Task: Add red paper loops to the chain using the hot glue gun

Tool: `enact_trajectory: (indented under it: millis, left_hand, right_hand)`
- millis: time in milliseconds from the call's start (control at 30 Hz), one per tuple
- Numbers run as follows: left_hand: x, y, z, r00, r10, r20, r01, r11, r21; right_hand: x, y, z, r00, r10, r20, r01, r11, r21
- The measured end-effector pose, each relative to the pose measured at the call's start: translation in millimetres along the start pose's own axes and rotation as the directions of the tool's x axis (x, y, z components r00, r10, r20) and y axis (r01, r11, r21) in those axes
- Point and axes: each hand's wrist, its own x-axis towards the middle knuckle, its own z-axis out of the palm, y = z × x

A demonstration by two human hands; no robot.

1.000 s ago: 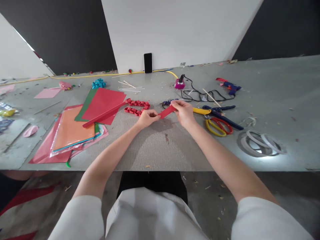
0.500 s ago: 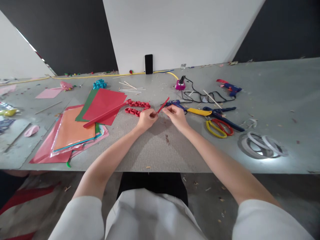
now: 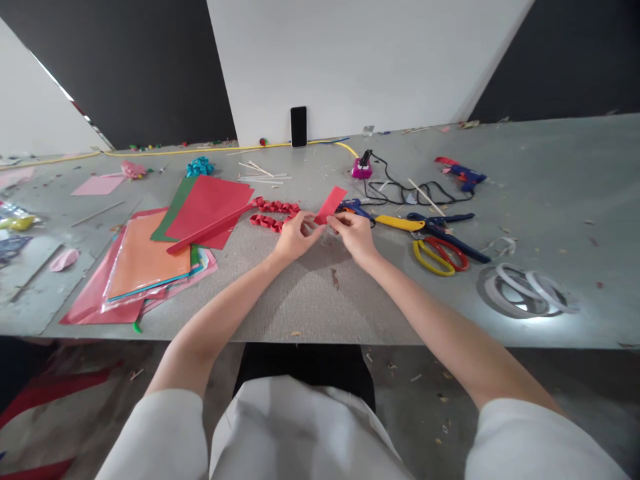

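Observation:
My left hand (image 3: 295,235) and my right hand (image 3: 354,231) meet over the middle of the grey table (image 3: 320,300). Together they pinch the near end of a red paper strip (image 3: 331,204), which stands tilted up and away from me with its flat face showing. A red paper chain (image 3: 274,213) lies on the table just left of my left hand. Beside the chain is a long red folded strip (image 3: 207,230) resting on a stack of coloured paper sheets (image 3: 150,257).
To the right lie a yellow utility knife (image 3: 400,222), yellow and red scissors (image 3: 440,253), blue scissors (image 3: 450,230), black cable (image 3: 400,190), a blue glue gun (image 3: 463,173) and tape rolls (image 3: 525,293). A phone (image 3: 299,126) leans on the white board behind.
The red strip was held flat between both hands, then turned edge-on. It now stands up with its face showing, and my right hand has moved left to the strip's near end.

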Motion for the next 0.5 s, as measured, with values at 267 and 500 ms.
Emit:
enact_trajectory:
  millis: [267,500]
  left_hand:
    - [10,-14,-1.5,0.930,-0.192,0.313,0.306,0.876,-0.372]
    - [11,-12,-5.6,0.912,-0.195,0.360,0.333,0.865,-0.375]
  right_hand:
    - [-5,-2,3,0.997,-0.013,0.073,0.013,1.000,-0.002]
    - [0,3,2,0.999,-0.021,0.035,0.020,0.999,0.025]
